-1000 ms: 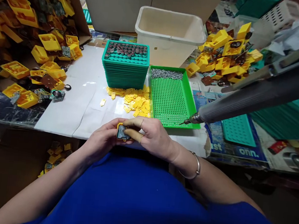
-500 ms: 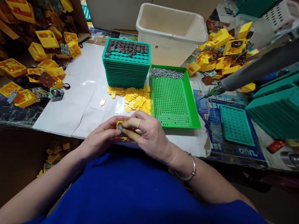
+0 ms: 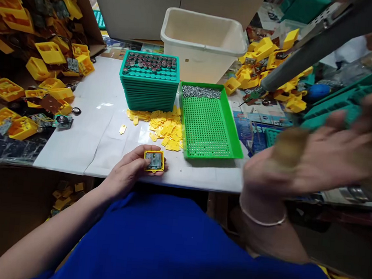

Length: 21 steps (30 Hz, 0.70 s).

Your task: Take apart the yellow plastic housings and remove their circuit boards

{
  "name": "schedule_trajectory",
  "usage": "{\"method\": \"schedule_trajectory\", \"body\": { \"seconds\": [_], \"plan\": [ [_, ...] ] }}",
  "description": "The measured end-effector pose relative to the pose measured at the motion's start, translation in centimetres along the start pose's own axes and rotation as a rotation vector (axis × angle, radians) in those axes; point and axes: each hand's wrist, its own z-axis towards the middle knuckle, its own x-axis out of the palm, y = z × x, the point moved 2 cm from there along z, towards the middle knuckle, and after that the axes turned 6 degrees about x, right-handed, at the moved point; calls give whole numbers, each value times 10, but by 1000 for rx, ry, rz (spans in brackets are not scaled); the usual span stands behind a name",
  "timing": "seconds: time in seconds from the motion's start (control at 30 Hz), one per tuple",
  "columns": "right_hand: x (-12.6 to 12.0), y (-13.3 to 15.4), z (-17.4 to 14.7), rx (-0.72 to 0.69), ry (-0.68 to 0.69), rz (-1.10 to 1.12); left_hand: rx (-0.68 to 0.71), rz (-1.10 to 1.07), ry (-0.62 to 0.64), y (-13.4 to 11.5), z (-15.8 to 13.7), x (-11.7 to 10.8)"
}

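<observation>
My left hand (image 3: 130, 167) is closed around a small square yellow plastic case (image 3: 163, 163) at the table's front edge. Inside the open case sits a grey-green circuit board (image 3: 155, 161), and my thumb presses on its left side. Off to the right, my right hand (image 3: 312, 156) is raised and blurred by motion, with its fingers apart and nothing visible in them. Tan covers wrap some of its fingers. Above and left of this hand hangs a grey electric screwdriver (image 3: 285, 65), its thin bit pointing down and left.
A green tray (image 3: 210, 124) of small screws lies right of loose yellow plates (image 3: 167, 129). Behind them stand stacked teal trays (image 3: 147, 92) holding round parts and a white bin (image 3: 196, 66). Yellow cases (image 3: 49, 52) fill the left; more cases (image 3: 263, 50) lie at back right.
My right hand has left the yellow case and swung far right. My left hand still holds the case, whose board now shows in full. The view has shifted slightly.
</observation>
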Motion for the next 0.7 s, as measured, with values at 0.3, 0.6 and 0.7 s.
{"method": "schedule_trajectory", "body": {
  "seconds": [0.3,0.6,0.7],
  "plan": [
    [-47,-40,88,-131,-239,390,-65,71,3,2,17,15],
    [15,-32,56,-15,-55,484,-86,67,29,7,27,23],
    [27,-41,47,16,-85,432,-89,61,31,8,27,22]
  ]
}}
